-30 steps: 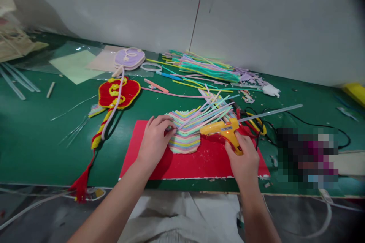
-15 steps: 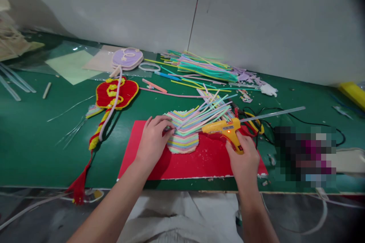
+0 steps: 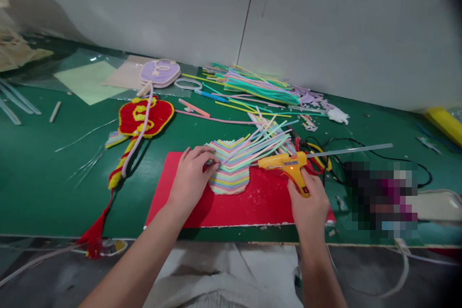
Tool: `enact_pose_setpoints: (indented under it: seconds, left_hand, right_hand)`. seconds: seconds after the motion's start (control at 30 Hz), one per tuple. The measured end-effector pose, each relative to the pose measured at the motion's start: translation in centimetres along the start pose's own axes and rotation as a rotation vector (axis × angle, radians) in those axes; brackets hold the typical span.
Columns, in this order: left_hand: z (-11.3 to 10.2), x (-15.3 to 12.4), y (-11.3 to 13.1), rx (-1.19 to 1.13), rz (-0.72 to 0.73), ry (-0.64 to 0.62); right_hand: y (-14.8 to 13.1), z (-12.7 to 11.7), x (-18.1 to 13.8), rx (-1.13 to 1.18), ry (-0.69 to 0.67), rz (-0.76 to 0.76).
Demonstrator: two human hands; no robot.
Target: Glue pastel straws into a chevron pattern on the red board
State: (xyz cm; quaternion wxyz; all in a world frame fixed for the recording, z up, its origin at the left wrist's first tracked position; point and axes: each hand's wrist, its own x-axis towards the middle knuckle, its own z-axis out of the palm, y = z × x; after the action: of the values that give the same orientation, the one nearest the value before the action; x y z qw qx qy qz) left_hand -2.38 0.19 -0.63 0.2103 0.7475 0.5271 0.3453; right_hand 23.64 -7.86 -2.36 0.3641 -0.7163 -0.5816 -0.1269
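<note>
A striped piece of pastel pipe cleaners [image 3: 231,182], laid in V-shaped rows, lies on a red board [image 3: 270,207]. Loose stems fan out from its upper right side. My left hand [image 3: 195,173] is at the piece's left edge, thumb and fingers pinched on the end of a lilac pipe cleaner [image 3: 231,154]; the fingertips partly hide that end. In my right hand [image 3: 310,202] is a yellow hot glue gun [image 3: 285,163], gripped by its handle. Its nozzle points left, close to the right edge of the striped piece. A clear glue stick [image 3: 353,149] sticks out of its back.
A red-and-yellow fan-shaped ornament [image 3: 144,118] with a tassel lies left, a lilac one [image 3: 160,73] behind it. Bundled pipe cleaners [image 3: 256,86] lie at the back by the wall. Scissors with red and yellow handles [image 3: 319,163] and black cable are beside the gun.
The glue gun has moved slightly right, its nozzle drawing back a little from the striped piece. My left hand keeps its pinch at the left edge. The whole view has shifted slightly.
</note>
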Motion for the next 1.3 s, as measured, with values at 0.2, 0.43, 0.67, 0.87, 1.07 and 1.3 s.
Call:
enact_pose_setpoints:
  seconds: [0.2, 0.43, 0.67, 0.87, 1.07, 1.3]
  left_hand:
    - [-0.1, 0.0, 0.0, -0.012, -0.003, -0.003]
    - [-0.2, -0.2, 0.3, -0.060, -0.022, 0.039]
    - [-0.3, -0.2, 0.2, -0.095, -0.059, 0.053]
    - [-0.3, -0.1, 0.3, -0.136, -0.105, 0.060]
    - [-0.2, -0.1, 0.4, -0.180, -0.147, 0.077]
    - [-0.1, -0.1, 0.2, -0.196, -0.125, 0.092]
  right_hand:
    - [-0.3, -0.4, 0.4, -0.047, 0.128, 0.040]
    - [-3.4, -0.3, -0.5, -0.035, 0.089, -0.065]
    - [-6.1, 0.5, -1.2, -0.016, 0.000, -0.143]
    - [-6.5, 0.5, -0.9, -0.004, -0.005, -0.180]
    - [-7.3, 0.9, -0.8, -0.014, -0.023, -0.215]
    - [-7.4, 1.1, -0.9, -0.006, -0.033, -0.201]
